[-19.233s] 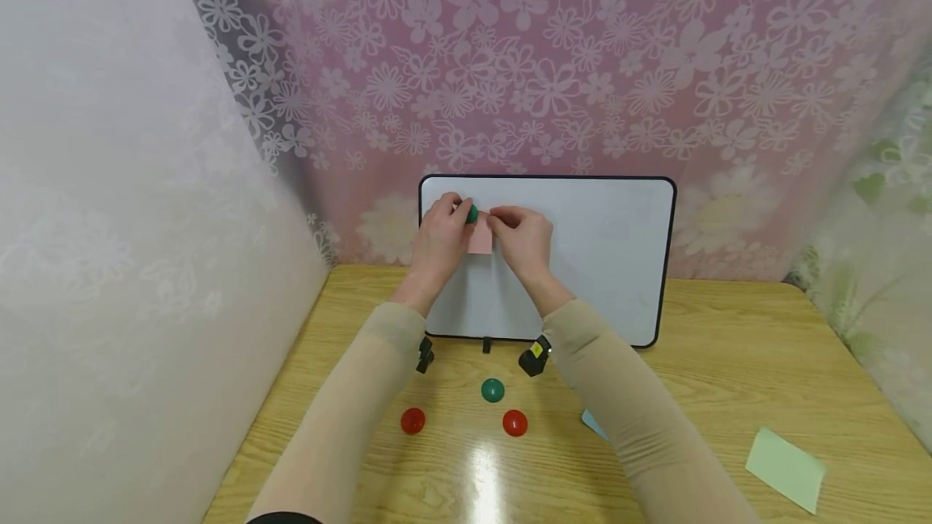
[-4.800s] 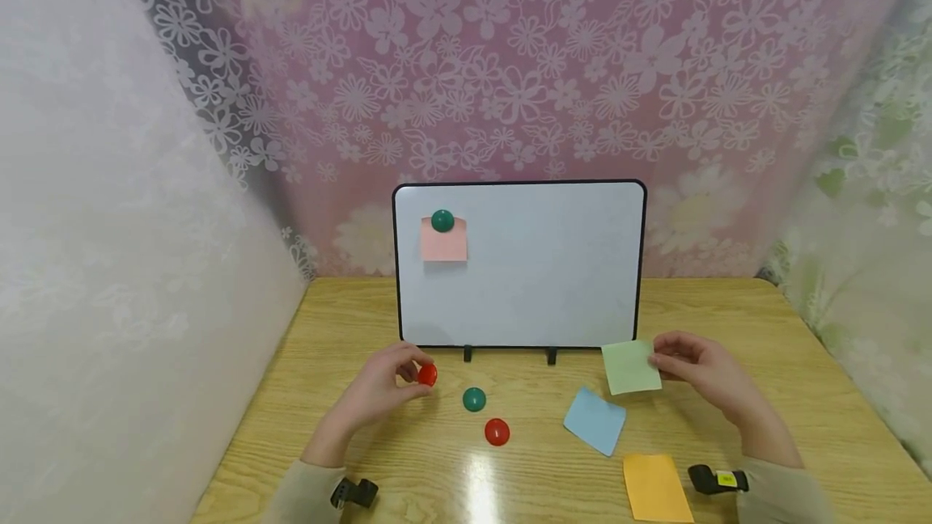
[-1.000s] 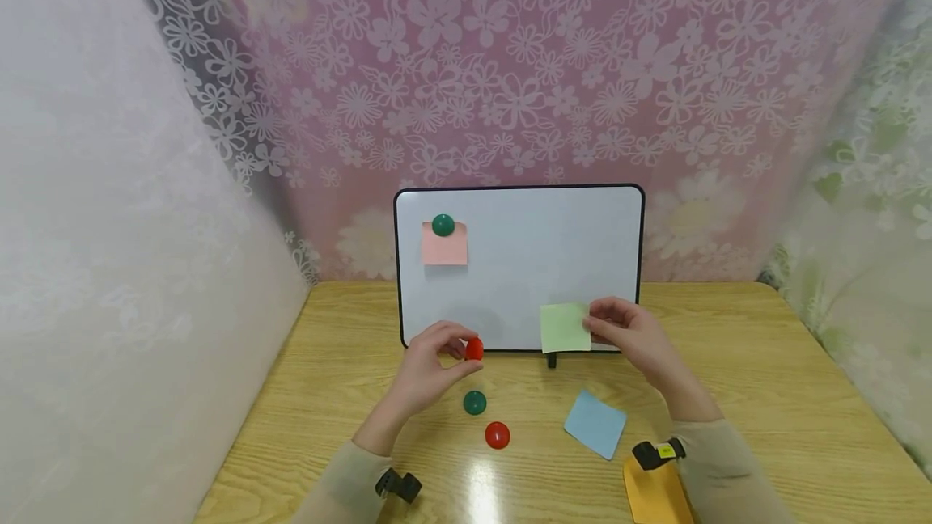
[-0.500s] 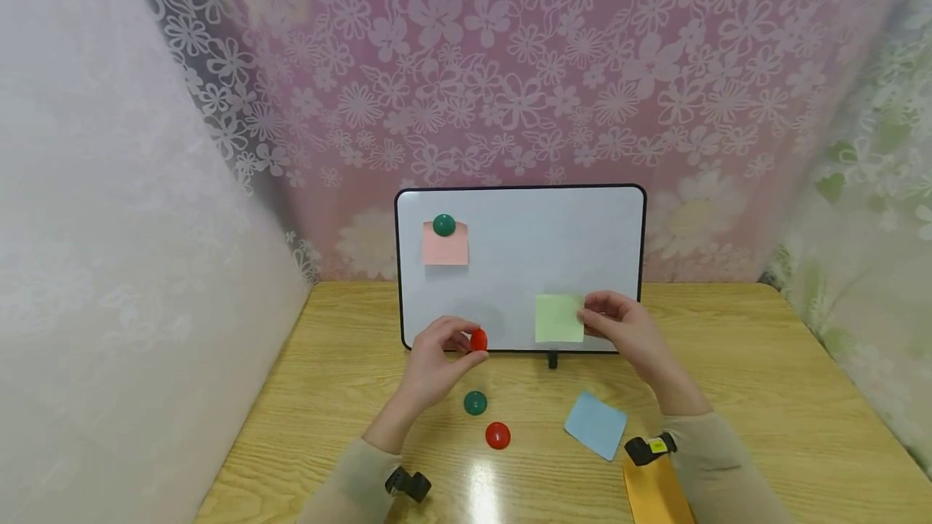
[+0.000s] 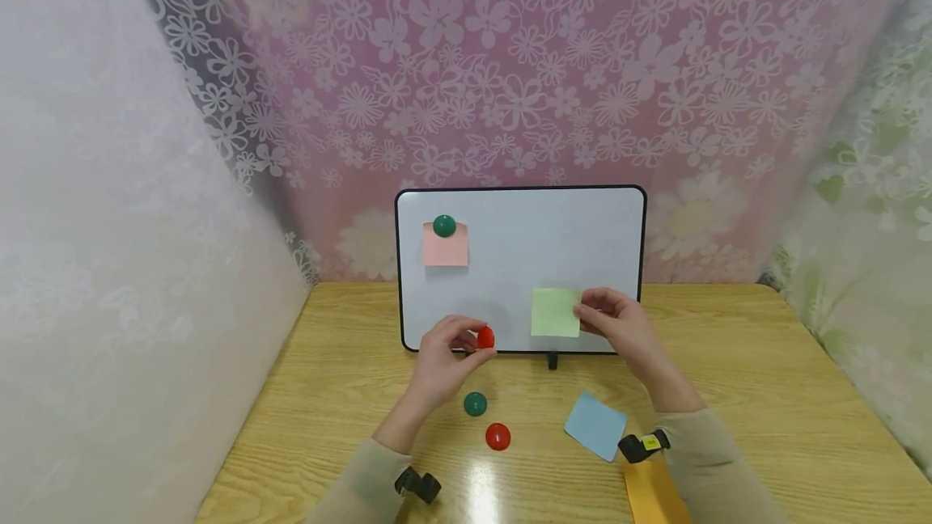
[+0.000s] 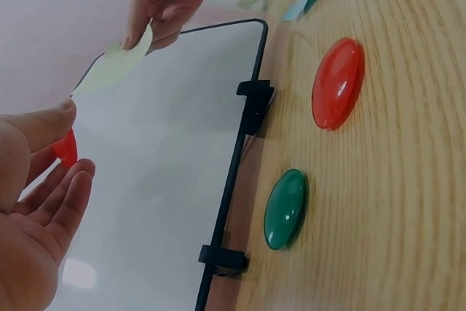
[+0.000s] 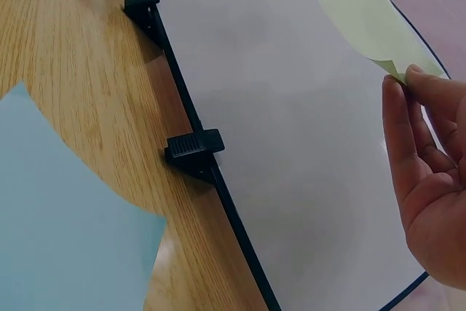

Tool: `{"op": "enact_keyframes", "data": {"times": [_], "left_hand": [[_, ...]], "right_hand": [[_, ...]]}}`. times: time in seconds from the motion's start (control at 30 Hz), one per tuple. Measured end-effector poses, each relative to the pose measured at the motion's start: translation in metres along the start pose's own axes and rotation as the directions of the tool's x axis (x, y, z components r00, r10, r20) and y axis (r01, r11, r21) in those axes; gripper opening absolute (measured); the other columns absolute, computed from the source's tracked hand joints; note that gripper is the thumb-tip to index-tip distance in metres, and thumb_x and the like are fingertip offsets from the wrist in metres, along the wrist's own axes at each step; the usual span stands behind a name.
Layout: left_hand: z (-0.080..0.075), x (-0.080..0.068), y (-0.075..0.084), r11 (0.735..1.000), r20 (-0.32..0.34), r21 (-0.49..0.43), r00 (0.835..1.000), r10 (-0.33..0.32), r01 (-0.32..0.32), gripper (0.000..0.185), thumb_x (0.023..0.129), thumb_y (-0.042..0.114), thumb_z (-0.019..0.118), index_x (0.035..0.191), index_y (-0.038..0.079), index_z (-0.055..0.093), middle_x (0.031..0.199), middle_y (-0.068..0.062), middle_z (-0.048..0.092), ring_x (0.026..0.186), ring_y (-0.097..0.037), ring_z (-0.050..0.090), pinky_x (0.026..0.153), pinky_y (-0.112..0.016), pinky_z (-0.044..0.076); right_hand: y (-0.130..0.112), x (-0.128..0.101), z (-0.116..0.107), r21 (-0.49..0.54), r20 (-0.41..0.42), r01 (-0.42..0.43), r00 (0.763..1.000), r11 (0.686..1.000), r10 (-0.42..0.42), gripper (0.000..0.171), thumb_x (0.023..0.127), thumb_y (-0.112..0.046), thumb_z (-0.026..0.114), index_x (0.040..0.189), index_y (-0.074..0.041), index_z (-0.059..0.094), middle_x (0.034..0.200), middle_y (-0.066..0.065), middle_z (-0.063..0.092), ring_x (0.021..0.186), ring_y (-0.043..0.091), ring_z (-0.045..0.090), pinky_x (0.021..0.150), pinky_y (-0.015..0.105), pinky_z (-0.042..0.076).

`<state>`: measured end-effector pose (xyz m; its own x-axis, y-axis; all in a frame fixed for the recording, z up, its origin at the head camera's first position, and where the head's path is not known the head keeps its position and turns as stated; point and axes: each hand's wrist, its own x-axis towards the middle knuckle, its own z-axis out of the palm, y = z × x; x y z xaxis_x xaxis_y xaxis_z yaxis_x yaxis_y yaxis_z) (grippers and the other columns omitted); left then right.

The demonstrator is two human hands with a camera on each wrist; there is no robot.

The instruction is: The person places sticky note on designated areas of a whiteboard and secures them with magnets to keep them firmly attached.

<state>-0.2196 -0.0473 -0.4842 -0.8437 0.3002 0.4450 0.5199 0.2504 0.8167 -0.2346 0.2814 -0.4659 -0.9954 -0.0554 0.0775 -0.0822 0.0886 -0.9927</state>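
A whiteboard (image 5: 520, 249) stands upright on the wooden table (image 5: 728, 362). A pink note (image 5: 445, 247) hangs at its upper left under a green magnet (image 5: 443, 226). My right hand (image 5: 615, 330) pinches the right edge of a light green note (image 5: 556, 312) in front of the board's lower right. My left hand (image 5: 447, 358) pinches a red magnet (image 5: 485, 338) near the board's lower edge. In the left wrist view the red magnet (image 6: 65, 148) sits between thumb and fingers. The right wrist view shows the green note (image 7: 368, 27) at my fingertips (image 7: 415, 78).
A green magnet (image 5: 475, 403) and a red magnet (image 5: 497, 436) lie on the table before the board. A blue note (image 5: 595, 424) lies to their right, an orange note (image 5: 651, 496) near the front edge. Curtains close off the back and sides.
Over the last second my right hand raised the green note up the board. My left hand carried the red magnet up and to the right, nearer the board's lower edge.
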Motion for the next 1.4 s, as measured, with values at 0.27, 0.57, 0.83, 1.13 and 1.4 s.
{"op": "enact_keyframes", "data": {"times": [0.27, 0.57, 0.83, 1.13, 1.4], "left_hand": [[0.005, 0.006, 0.002, 0.999, -0.017, -0.034, 1.000, 0.009, -0.010, 0.035, 0.090, 0.014, 0.089, 0.123, 0.013, 0.076, 0.111, -0.001, 0.070, 0.088, -0.015, 0.070, 0.083, -0.043, 0.064], [0.011, 0.003, 0.000, 0.997, -0.043, -0.079, 0.999, -0.021, 0.018, 0.030, 0.092, 0.017, 0.088, 0.119, 0.017, 0.077, 0.111, 0.004, 0.070, 0.091, -0.017, 0.069, 0.085, -0.042, 0.063], [0.013, 0.006, 0.002, 0.998, -0.044, -0.068, 0.999, -0.016, 0.013, 0.032, 0.092, 0.016, 0.088, 0.122, 0.014, 0.077, 0.113, 0.002, 0.070, 0.092, -0.016, 0.069, 0.085, -0.041, 0.063], [0.013, 0.014, 0.003, 1.000, -0.045, -0.025, 0.999, -0.001, 0.000, 0.033, 0.092, 0.015, 0.088, 0.122, 0.012, 0.076, 0.113, 0.000, 0.070, 0.093, -0.016, 0.068, 0.086, -0.051, 0.063], [0.013, 0.020, 0.002, 0.999, -0.062, 0.003, 0.997, 0.044, -0.044, 0.034, 0.091, 0.013, 0.089, 0.122, 0.010, 0.076, 0.114, -0.003, 0.070, 0.092, -0.020, 0.069, 0.084, -0.047, 0.064]], "right_hand": [[-0.003, 0.003, 0.004, -0.004, -0.013, -0.005, 1.000, 1.000, 0.005, 0.036, 0.105, -0.017, 0.073, 0.129, 0.006, 0.061, 0.110, 0.005, 0.067, 0.096, 0.013, 0.071, 0.088, 0.028, 0.062], [-0.002, 0.003, 0.010, -0.006, -0.025, -0.006, 1.000, 1.000, 0.006, 0.038, 0.105, -0.017, 0.072, 0.130, 0.008, 0.059, 0.110, 0.007, 0.067, 0.096, 0.013, 0.070, 0.088, 0.028, 0.061], [-0.004, 0.010, 0.008, 0.023, -0.052, 0.032, 0.998, 0.999, -0.030, 0.032, 0.105, -0.014, 0.072, 0.126, 0.007, 0.061, 0.105, 0.000, 0.068, 0.094, 0.011, 0.071, 0.086, 0.026, 0.062], [-0.006, 0.014, 0.007, -0.025, -0.054, 0.009, 0.998, 1.000, -0.010, 0.038, 0.105, -0.021, 0.073, 0.130, 0.004, 0.061, 0.113, 0.006, 0.066, 0.098, 0.013, 0.070, 0.088, 0.026, 0.061], [-0.010, 0.017, 0.012, -0.030, -0.048, 0.009, 0.999, 1.000, -0.010, 0.041, 0.105, -0.021, 0.073, 0.132, 0.007, 0.060, 0.115, 0.010, 0.066, 0.099, 0.014, 0.070, 0.091, 0.031, 0.061]]}}
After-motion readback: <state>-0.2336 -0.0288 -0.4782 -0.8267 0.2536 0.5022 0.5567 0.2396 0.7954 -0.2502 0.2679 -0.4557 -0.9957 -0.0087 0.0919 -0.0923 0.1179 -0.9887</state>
